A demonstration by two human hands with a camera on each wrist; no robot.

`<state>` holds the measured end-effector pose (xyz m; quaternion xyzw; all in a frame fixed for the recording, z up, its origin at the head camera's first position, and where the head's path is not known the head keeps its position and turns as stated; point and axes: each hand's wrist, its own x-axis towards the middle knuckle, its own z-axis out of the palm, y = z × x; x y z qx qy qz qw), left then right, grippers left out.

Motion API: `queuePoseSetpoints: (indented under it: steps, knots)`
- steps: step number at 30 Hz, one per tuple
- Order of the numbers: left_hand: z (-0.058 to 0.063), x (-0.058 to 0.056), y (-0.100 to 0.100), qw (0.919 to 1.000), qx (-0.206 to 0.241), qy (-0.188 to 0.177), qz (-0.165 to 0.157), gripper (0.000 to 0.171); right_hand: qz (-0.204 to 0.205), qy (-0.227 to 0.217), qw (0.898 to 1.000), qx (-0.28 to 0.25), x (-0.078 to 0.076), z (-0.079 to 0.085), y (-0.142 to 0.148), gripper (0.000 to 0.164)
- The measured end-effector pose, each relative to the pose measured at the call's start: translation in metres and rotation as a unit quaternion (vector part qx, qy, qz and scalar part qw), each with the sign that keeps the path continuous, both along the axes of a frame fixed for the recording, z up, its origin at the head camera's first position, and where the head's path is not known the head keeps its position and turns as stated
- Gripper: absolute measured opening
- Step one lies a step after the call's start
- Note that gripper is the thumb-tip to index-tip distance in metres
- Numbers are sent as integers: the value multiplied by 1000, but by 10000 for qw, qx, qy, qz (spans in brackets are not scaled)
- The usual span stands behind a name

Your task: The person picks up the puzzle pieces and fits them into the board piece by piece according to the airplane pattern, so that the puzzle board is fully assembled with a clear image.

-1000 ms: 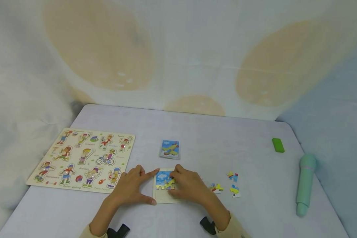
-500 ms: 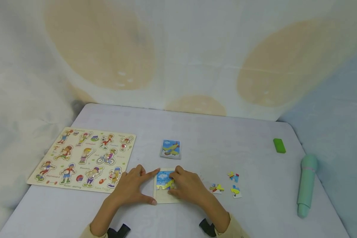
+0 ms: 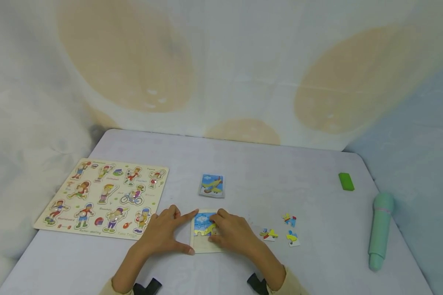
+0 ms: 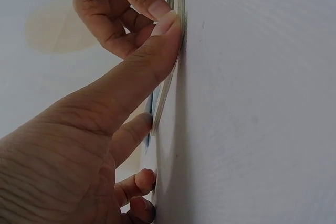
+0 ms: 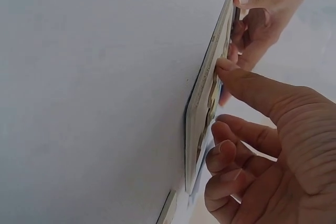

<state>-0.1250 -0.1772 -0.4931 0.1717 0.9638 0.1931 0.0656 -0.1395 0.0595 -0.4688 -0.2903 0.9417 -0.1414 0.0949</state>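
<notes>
A small wooden puzzle board [image 3: 204, 246] lies at the table's front middle, its upper part filled with blue-and-yellow pieces and its lower part bare. My left hand [image 3: 162, 232] spans its left side, straight index finger at the far corner and thumb at the near corner. My right hand [image 3: 234, 233] bends over the right half, pinching a yellow-and-blue puzzle piece [image 3: 210, 230] between thumb and index finger, low over the board; the fingers hide part of it. In the right wrist view, the right thumb [image 5: 244, 81] touches the inset pieces' edge. Loose puzzle pieces [image 3: 268, 234] lie right of that hand.
A large peg puzzle of sports figures [image 3: 112, 197] lies at the left. Beyond the small board sits an airplane picture puzzle [image 3: 212, 185]. At the right are a green block [image 3: 345, 181] and a mint-green cylinder [image 3: 381, 231]. Cloth hangs behind the table.
The right fingers shift slightly on the piece, which now sits closer against its neighbours in the board. The left hand stays at the board's left edge.
</notes>
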Motion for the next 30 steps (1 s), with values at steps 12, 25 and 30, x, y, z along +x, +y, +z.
queuePoseSetpoints:
  steps: [12,25,30]
  knots:
    - [-2,0,0,9999,-57,98,-11,100,289,415,9978,424,19,-1,17,64]
    - [0,0,1,10000,-65,72,8,101,293,711,9938,804,34,0,19,60]
    - [0,0,0,9999,-83,119,4,101,269,669,9938,841,34,-1,16,62]
